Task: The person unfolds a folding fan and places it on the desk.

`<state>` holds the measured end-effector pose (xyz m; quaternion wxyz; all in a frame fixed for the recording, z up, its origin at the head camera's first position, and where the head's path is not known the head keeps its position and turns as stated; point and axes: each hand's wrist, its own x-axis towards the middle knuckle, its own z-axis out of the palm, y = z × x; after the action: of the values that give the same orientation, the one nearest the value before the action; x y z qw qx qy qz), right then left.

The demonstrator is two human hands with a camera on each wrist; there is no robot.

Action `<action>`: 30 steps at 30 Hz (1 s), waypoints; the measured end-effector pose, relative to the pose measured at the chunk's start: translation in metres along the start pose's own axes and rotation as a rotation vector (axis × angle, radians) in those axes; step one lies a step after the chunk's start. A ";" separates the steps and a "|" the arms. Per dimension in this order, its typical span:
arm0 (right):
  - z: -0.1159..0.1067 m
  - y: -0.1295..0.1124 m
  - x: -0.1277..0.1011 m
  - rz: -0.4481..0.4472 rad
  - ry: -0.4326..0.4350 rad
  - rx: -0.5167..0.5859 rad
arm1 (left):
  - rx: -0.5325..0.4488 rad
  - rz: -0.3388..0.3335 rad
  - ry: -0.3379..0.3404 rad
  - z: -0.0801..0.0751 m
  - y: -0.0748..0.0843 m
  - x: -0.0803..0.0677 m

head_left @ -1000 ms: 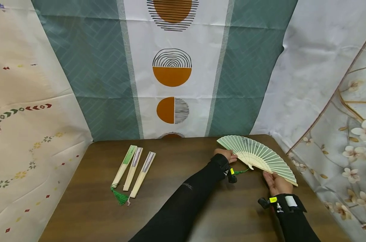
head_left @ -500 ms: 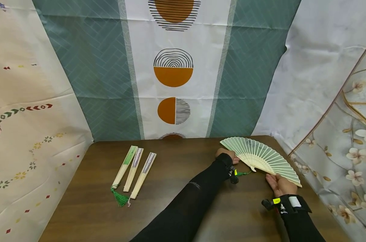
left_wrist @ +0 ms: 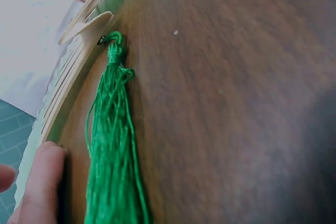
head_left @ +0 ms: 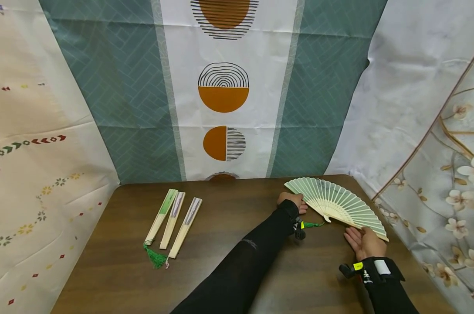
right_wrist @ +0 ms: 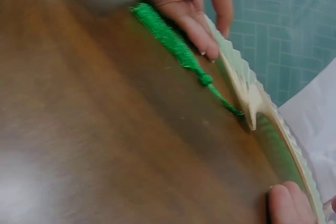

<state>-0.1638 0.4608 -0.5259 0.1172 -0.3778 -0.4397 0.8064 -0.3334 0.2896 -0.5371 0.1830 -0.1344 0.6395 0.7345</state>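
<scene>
A pale green folding fan (head_left: 336, 198) is spread wide near the back right of the table. My left hand (head_left: 293, 203) pinches its left end, with thumb and fingers on opposite sides of the edge. At the right end, my right hand (head_left: 365, 244) holds the other outer rib between thumb and fingers, palm turned up. From the fan's pivot a green tassel (left_wrist: 113, 145) trails over the wood towards my left hand. The right wrist view shows the fan (right_wrist: 243, 80) almost edge-on, low over the tabletop.
Three folded fans lie at the left of the brown table (head_left: 229, 226): one with green cloth (head_left: 161, 216) and a green tassel (head_left: 157, 257), and two with greyish cloth, the middle fan (head_left: 172, 220) and the right fan (head_left: 185, 227). Patterned cloths hang behind and beside the table.
The fan and both hands have shifted slightly to the right since a second ago. Over the last half second they stay almost still; the folded fans have not moved.
</scene>
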 end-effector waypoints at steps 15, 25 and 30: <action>0.015 0.052 -0.025 -0.390 0.200 -0.504 | 0.202 0.166 0.029 -0.033 -0.004 -0.017; 0.040 0.075 -0.063 -0.406 0.040 -0.669 | 0.591 0.417 -0.154 -0.144 0.013 -0.069; 0.080 0.087 -0.099 -0.361 -0.233 -0.741 | 0.806 0.524 -0.095 -0.225 0.020 -0.064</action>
<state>-0.1402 0.3088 -0.5189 0.0620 -0.2178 -0.7691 0.5977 -0.2932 0.0585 -0.5249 0.0581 0.1465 0.8765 0.4550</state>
